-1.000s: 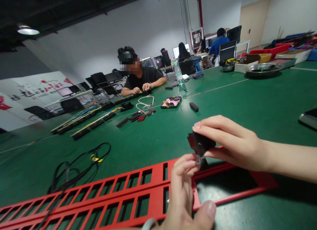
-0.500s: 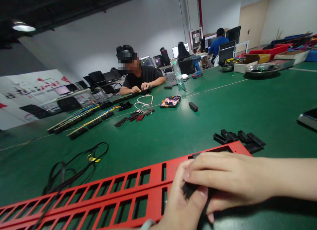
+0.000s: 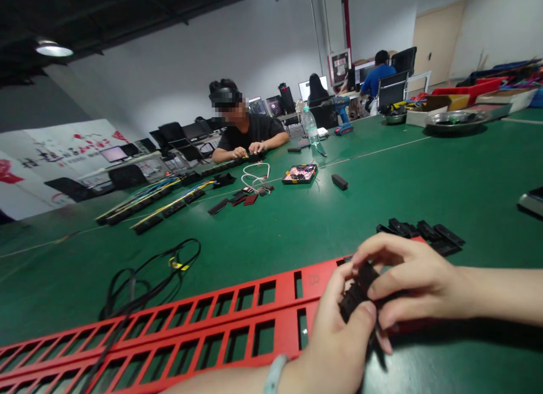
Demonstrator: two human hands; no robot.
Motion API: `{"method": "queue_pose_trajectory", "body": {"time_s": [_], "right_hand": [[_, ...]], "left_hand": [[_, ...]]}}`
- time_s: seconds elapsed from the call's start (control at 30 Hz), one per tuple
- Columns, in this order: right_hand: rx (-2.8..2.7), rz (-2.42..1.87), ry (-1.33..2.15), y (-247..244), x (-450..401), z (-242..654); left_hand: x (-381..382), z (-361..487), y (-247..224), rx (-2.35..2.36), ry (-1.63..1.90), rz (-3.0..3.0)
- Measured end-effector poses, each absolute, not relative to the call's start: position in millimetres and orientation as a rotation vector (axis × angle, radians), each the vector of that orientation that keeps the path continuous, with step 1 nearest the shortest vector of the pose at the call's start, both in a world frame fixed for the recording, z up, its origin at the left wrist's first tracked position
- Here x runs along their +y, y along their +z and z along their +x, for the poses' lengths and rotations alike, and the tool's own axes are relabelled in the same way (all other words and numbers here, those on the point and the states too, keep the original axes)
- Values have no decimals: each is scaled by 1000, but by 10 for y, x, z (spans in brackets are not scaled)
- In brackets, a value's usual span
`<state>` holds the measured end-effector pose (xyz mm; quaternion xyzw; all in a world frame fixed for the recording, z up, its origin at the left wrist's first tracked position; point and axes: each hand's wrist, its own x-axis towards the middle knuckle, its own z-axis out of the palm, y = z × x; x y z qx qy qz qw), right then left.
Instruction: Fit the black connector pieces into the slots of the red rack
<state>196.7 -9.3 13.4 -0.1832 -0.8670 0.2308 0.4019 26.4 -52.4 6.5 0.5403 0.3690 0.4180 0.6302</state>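
Both hands on a black part, above the right end of the red slotted frames.
Left hand is curled round the part, thumb on top; right hand pinches its upper end, and whether this is a separate piece cannot be told. More black pieces lie beyond, on the green table. Judgement: left grip best kept steady, right fingertips square to the part, with light, even pressure to avoid twisting or slipping.

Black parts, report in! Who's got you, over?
Left hand, right hand: both gripping black parts. Red frame beneath. Black cable lies across frame. Over.
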Motion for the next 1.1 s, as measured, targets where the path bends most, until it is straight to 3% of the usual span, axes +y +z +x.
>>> {"method": "queue_pose_trajectory", "body": {"time_s": [0.27,0.47,0.67,0.9,1.1], "right_hand": [[-1966,-919,561,-33,41,2115],[-2048,-988,601,-57,64,2141],[-2071,-995,665,-43,58,2158],[-2124,-1000,608,-52,108,2183],[-2149,-987,613,-64,127,2182]], "left_hand": [[-597,246,-91,720,928,1539],[-537,198,-37,657,901,2182],[-527,231,-201,507,572,2849],[-496,226,-350,454,271,3045],[-496,221,-285,411,292,3090]]}}
